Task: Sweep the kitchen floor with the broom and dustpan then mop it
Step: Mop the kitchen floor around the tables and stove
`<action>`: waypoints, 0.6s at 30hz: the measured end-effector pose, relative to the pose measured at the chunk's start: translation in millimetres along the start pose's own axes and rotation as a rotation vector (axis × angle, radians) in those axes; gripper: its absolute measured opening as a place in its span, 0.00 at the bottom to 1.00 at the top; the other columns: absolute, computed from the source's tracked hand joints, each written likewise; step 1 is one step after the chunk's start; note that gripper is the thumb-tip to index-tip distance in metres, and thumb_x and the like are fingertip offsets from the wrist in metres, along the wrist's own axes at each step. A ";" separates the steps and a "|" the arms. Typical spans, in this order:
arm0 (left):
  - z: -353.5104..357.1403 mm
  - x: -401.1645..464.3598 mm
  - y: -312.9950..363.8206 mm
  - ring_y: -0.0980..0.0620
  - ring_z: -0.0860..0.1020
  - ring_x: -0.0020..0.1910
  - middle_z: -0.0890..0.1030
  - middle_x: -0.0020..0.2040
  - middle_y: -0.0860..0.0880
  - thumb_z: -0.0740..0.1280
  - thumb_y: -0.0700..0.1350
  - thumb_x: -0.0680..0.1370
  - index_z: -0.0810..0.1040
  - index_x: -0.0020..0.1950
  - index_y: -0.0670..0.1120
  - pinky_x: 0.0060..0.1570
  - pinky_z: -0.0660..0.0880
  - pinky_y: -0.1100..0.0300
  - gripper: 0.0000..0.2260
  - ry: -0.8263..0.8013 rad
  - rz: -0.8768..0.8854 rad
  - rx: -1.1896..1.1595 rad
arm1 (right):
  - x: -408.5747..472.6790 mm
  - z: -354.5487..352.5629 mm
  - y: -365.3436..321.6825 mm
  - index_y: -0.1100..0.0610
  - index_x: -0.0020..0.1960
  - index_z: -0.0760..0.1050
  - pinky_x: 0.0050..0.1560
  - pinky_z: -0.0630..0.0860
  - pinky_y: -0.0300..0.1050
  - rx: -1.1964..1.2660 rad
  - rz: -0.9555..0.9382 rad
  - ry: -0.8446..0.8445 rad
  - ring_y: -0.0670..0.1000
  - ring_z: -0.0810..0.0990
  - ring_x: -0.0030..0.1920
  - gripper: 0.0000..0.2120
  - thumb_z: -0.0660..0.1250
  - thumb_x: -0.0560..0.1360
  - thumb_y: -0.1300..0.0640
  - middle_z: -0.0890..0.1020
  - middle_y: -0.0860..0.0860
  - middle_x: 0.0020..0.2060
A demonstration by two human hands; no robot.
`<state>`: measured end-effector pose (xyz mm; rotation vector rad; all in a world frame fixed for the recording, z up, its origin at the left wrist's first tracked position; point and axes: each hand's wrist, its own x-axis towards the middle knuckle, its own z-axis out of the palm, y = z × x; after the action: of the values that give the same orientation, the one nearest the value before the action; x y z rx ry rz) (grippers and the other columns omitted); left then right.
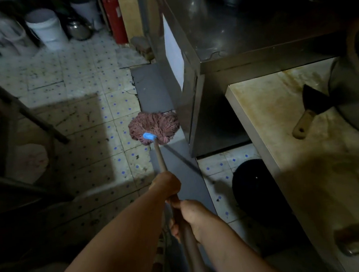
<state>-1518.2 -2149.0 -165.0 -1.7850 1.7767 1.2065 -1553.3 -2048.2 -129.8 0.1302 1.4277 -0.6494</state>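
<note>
Tiled floor (pixel 82 113): mop (pixel 154 127) against steel counter (pixel 191 81) (buckets (pixel 45 28) beyond).

Just the one view here, a wide-angle cam worn on the person's head, looking forward and steeply down. Both forearms come in from the bottom edge, so the left hand (pixel 166 185) and right hand (pixel 193 217) sit close to the lens, with the mop head (pixel 154 128) further out near the middle. The tiled floor (pixel 82 113) fills the left half. The counter (pixel 284 114) runs along the right, seen from above, its near corner closest. Edges bend and blur some, and it's dim.
</note>
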 end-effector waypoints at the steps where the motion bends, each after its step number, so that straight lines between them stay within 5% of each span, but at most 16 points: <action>1: 3.7 -3.3 -7.6 0.43 0.79 0.57 0.78 0.60 0.40 0.58 0.39 0.79 0.74 0.63 0.37 0.51 0.78 0.56 0.15 0.005 -0.009 0.009 | -0.1 2.3 7.4 0.58 0.55 0.75 0.22 0.69 0.35 -0.029 0.000 0.002 0.51 0.71 0.21 0.10 0.64 0.78 0.53 0.74 0.55 0.26; 4: 7.5 -18.3 -29.2 0.45 0.80 0.55 0.78 0.59 0.40 0.59 0.39 0.78 0.74 0.62 0.37 0.45 0.76 0.59 0.15 0.032 -0.056 0.063 | -1.1 10.6 26.0 0.59 0.53 0.74 0.23 0.69 0.37 -0.088 0.000 0.010 0.51 0.71 0.21 0.10 0.65 0.77 0.53 0.75 0.55 0.26; 10: 10.3 -36.0 -59.5 0.45 0.78 0.59 0.77 0.61 0.40 0.58 0.40 0.79 0.73 0.63 0.36 0.57 0.76 0.56 0.14 0.065 -0.093 0.050 | -9.2 28.1 46.8 0.58 0.53 0.76 0.23 0.69 0.40 -0.167 0.014 -0.035 0.51 0.72 0.23 0.09 0.64 0.78 0.54 0.76 0.54 0.27; 14: 9.5 -49.8 -66.7 0.46 0.79 0.56 0.78 0.60 0.40 0.58 0.41 0.79 0.73 0.62 0.36 0.51 0.77 0.59 0.15 0.083 -0.129 -0.007 | -26.4 28.1 47.9 0.56 0.50 0.77 0.24 0.69 0.37 -0.277 0.008 -0.019 0.49 0.71 0.24 0.08 0.65 0.77 0.52 0.74 0.52 0.29; 18: 5.0 -68.7 -66.7 0.44 0.78 0.58 0.77 0.61 0.39 0.59 0.41 0.78 0.72 0.64 0.35 0.58 0.76 0.55 0.16 0.125 -0.150 -0.120 | -42.7 31.7 49.9 0.57 0.55 0.78 0.26 0.69 0.35 -0.357 -0.079 0.022 0.48 0.72 0.26 0.11 0.65 0.77 0.52 0.74 0.52 0.31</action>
<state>-1447.2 -2090.9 -137.1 -2.0630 1.6312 1.1867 -1501.5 -2007.4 -98.9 -0.2015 1.5532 -0.4492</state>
